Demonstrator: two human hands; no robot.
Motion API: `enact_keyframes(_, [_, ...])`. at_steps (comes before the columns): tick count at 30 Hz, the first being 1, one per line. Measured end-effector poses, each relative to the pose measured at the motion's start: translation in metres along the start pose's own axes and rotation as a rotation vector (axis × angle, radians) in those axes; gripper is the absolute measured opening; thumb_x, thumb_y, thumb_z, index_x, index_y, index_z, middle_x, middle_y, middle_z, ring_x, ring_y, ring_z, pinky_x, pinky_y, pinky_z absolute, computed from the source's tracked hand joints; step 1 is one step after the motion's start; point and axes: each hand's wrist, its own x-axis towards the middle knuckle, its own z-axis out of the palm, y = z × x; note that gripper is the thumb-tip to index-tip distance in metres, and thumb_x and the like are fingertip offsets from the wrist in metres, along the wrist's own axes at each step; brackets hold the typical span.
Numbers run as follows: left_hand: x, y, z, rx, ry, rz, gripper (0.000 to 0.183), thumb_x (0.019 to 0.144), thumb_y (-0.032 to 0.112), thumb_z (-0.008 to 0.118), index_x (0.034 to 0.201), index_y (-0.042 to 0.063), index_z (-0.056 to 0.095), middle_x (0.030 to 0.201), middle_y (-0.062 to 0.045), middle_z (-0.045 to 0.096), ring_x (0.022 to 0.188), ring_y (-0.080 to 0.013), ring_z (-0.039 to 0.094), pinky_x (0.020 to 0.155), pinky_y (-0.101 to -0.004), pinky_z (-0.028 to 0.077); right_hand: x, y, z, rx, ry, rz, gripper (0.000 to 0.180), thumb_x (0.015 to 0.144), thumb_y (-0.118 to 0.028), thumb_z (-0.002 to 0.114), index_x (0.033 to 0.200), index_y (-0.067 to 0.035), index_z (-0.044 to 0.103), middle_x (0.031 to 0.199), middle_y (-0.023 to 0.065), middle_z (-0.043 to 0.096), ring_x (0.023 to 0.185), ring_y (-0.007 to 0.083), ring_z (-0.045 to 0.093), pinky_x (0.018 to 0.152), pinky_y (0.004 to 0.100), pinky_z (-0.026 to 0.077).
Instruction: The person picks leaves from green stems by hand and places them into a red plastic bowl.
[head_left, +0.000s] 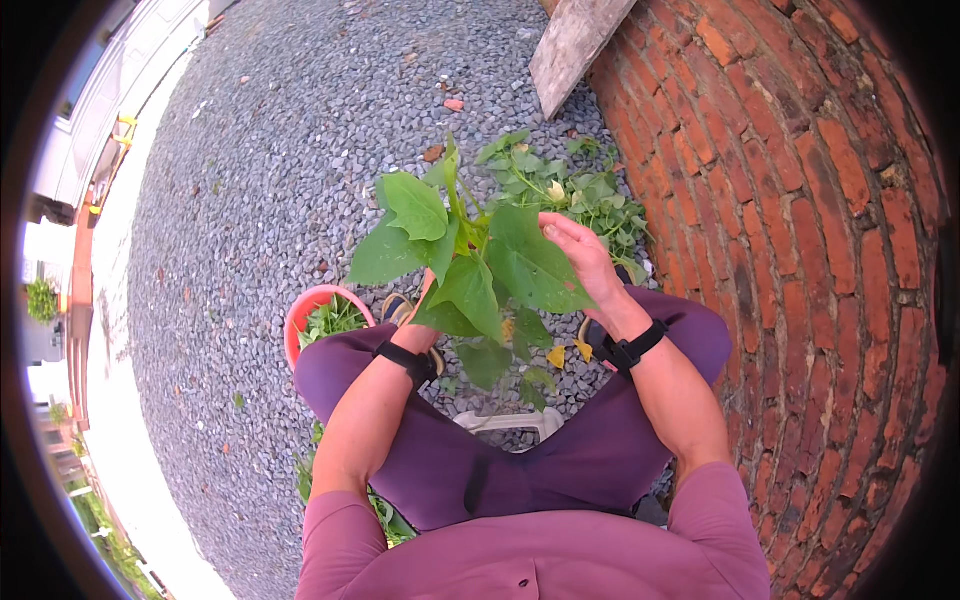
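A leafy green vine cutting (472, 289) with broad, pointed leaves is held up between my hands, above the gravel. My left hand (429, 282) grips it from behind, and the leaves cover most of the fingers. My right hand (589, 259) is at the right side of the bunch, thumb and fingers bent by the edge of a large leaf (532, 259). That leaf hides part of this hand, so its grip cannot be made out. Black straps circle both wrists. More leaves hang below the bunch, between my knees.
A pink bucket (294, 330) with cut greens (334, 319) stands beside my left knee. Leafy vines (592, 199) lie on the gravel (300, 150) near the brick wall (810, 300). A wooden board (577, 49) leans at the top. Part of a pale plastic stool (510, 421) shows beneath me.
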Motion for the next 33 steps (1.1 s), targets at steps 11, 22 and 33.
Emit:
enact_keyframes(11, [-0.004, -0.006, 0.021, 0.129, -0.035, -0.022, 0.043, 0.098, 0.039, 0.056, 0.122, 0.003, 0.058, 0.111, -0.009, 0.067, 0.097, -0.0199, 0.066, 0.086, -0.0361, 0.055, 0.003, 0.005, 0.000, -0.232, -0.196, 0.012, 0.025, 0.096, -0.019, 0.061, 0.109, 0.000, 0.070, 0.106, 0.0064, 0.070, 0.095, 0.0114, 0.063, 0.083, 0.0269, 0.049])
enact_keyframes(22, [-0.004, -0.005, 0.021, 0.261, -0.021, -0.007, 0.044, 0.101, 0.042, 0.051, 0.123, 0.004, 0.055, 0.113, -0.012, 0.066, 0.102, -0.0223, 0.065, 0.090, -0.0366, 0.054, 0.015, 0.024, -0.023, -0.049, -0.163, 0.116, 0.024, 0.097, -0.019, 0.062, 0.110, 0.001, 0.067, 0.105, 0.0069, 0.070, 0.089, 0.0117, 0.067, 0.081, 0.0268, 0.053])
enact_keyframes(33, [0.012, -0.019, -0.025, 0.031, -0.030, -0.116, 0.047, 0.100, 0.044, 0.051, 0.128, 0.007, 0.052, 0.115, -0.011, 0.065, 0.106, -0.0214, 0.064, 0.094, -0.0378, 0.052, 0.015, 0.023, -0.020, -0.057, -0.126, 0.147, 0.024, 0.094, -0.017, 0.064, 0.109, 0.002, 0.067, 0.102, 0.0068, 0.070, 0.090, 0.0132, 0.067, 0.080, 0.0272, 0.053])
